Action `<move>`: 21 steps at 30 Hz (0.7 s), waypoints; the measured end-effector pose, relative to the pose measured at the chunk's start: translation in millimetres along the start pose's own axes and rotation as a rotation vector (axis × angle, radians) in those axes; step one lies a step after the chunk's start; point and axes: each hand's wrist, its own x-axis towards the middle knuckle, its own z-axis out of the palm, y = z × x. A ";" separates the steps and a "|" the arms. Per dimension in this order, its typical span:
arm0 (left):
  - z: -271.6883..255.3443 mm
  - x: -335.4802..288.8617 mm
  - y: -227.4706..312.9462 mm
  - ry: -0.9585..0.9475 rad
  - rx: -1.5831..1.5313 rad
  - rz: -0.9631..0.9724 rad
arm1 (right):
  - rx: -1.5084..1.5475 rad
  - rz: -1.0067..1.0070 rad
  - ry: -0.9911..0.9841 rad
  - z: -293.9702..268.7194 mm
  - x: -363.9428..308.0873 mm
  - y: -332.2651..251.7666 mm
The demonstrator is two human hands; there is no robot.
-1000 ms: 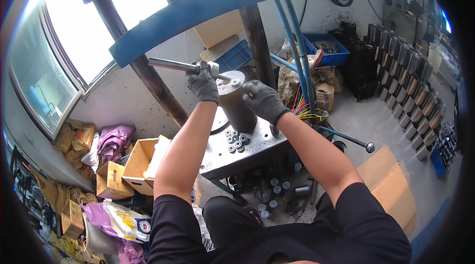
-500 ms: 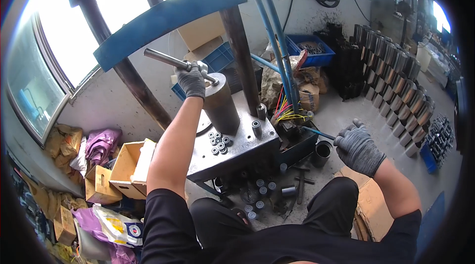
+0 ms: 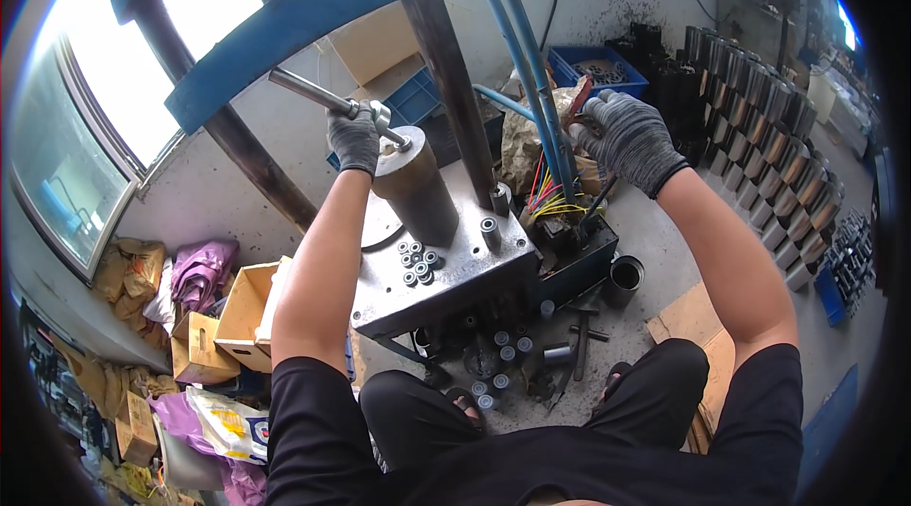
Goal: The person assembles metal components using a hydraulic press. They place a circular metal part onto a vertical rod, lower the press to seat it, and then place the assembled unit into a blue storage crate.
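My left hand (image 3: pixel 353 140), in a grey knit glove, is closed on a steel rod (image 3: pixel 308 90) held at a slant. Just beyond my fingers, a ring-shaped steel piece (image 3: pixel 381 117) leads to a short end on top of the thick steel cylinder (image 3: pixel 418 188). That cylinder stands on the press table (image 3: pixel 446 286). Higher up on the right, my gloved right hand (image 3: pixel 631 140) has its fingers curled at a lever (image 3: pixel 600 197), whose upper end is hidden behind the hand. Several small ring-shaped parts (image 3: pixel 418 262) lie in front of the cylinder, and a short sleeve (image 3: pixel 490 234) stands near the table's edge.
The blue press frame (image 3: pixel 313 31) and its dark columns (image 3: pixel 451 79) surround the table. Blue pipes (image 3: pixel 541 69) and coloured wires (image 3: pixel 555 193) rise at right. Small cylinders (image 3: pixel 503 354) and a T-shaped tool (image 3: pixel 581 340) lie on the floor. Stacked metal tubes (image 3: pixel 759 155) stand far right.
My right hand has moved up, forward and left, and the lever has swung from sloping down toward me to pointing upward. My left hand still holds the rod at the cylinder top.
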 end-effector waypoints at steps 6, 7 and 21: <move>6.8 -4.5 14.2 -0.071 0.033 -0.013 | 0.055 0.090 -0.068 -1.5 0.8 -1.0; 4.7 2.2 11.5 -0.068 0.061 0.025 | 0.060 0.072 -0.052 -1.6 -0.3 -1.9; 17.4 18.1 39.4 -0.273 0.266 0.005 | 0.029 -0.029 -0.142 -12.1 -47.4 -3.7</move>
